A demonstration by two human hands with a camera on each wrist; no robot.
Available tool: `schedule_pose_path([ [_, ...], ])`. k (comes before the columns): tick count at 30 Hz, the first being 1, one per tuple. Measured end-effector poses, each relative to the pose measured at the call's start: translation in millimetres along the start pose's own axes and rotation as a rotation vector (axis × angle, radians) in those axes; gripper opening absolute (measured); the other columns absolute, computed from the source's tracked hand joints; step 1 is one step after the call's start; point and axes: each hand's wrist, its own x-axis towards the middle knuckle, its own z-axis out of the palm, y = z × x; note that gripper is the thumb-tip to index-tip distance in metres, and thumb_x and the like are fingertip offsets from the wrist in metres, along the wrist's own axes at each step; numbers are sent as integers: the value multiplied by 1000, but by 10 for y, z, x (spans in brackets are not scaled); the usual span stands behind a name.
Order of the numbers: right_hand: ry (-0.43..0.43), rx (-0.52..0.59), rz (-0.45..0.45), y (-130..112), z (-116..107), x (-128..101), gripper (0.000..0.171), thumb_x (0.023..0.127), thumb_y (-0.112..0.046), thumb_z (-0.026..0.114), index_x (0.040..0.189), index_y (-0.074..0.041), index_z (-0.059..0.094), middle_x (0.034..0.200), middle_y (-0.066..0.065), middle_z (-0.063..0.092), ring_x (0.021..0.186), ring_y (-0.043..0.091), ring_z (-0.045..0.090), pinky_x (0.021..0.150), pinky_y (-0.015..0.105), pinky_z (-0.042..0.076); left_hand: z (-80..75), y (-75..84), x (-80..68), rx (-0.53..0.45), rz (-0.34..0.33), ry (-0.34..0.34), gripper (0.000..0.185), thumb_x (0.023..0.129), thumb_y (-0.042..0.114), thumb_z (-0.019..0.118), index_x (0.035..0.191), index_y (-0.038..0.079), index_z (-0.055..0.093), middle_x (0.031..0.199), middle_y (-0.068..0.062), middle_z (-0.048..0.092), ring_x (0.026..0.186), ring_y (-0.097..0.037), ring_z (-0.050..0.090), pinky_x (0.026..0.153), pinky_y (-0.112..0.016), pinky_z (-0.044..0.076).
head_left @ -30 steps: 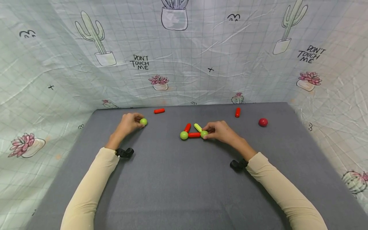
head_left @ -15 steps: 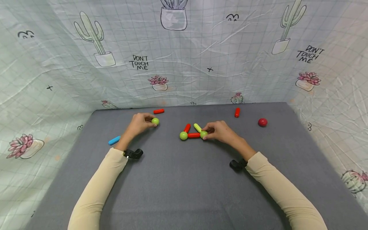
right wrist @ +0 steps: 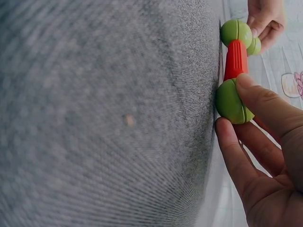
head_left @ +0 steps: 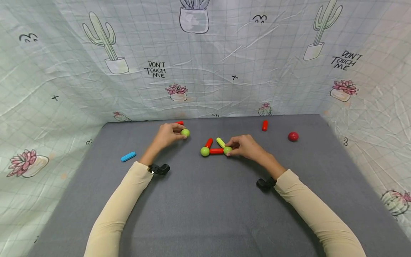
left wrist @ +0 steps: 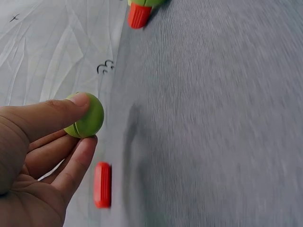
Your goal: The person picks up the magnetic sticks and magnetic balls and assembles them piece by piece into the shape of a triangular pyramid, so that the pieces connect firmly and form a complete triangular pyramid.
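Note:
My left hand (head_left: 168, 135) pinches a green ball (head_left: 185, 132) (left wrist: 85, 116) between thumb and fingers, above the grey mat and left of a small build. That build has a green ball (head_left: 205, 151) at the left, a red rod (head_left: 216, 151) lying flat, and a second green ball (head_left: 227, 150) (right wrist: 232, 101) at the right. A red rod (head_left: 209, 142) and a yellow-green rod (head_left: 220, 142) slant up from the two balls. My right hand (head_left: 245, 146) pinches the right-hand ball with thumb and forefinger.
A red rod (head_left: 180, 123) lies partly behind my left hand, also seen in the left wrist view (left wrist: 102, 185). Another red rod (head_left: 264, 125) and a dark red ball (head_left: 293, 136) lie at the back right. A blue rod (head_left: 128, 156) lies at the left. Cactus-print cloth (head_left: 205, 64) walls the grey mat (head_left: 205, 207).
My left hand has carried the green ball rightward toward the build, uncovering the blue rod. My right hand has stayed on the right-hand ball.

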Motion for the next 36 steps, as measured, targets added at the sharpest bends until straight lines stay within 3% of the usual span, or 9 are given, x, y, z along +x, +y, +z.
schedule_pose_path([
  [15,6,-9,-5,6,7,1,32,79,-17,89,108,-8,79,98,4,78,85,14,72,74,30,59,308,260,382,-43,104,-120,33,84,10,84,115,2,75,107,-13,76,98,-24,71,82,-33,57],
  [24,11,-10,6,3,17,3,32,79,-18,89,108,-8,78,98,4,78,85,14,73,74,30,59,436,348,532,-54,86,-205,34,89,13,81,121,4,73,113,-13,75,103,-23,71,84,-33,57],
  [36,49,-6,-42,21,33,-9,31,76,-17,90,103,-9,79,96,4,78,83,13,73,72,29,59,515,418,594,-102,84,-263,34,92,13,78,124,2,71,119,-14,73,108,-24,70,89,-34,57],
])
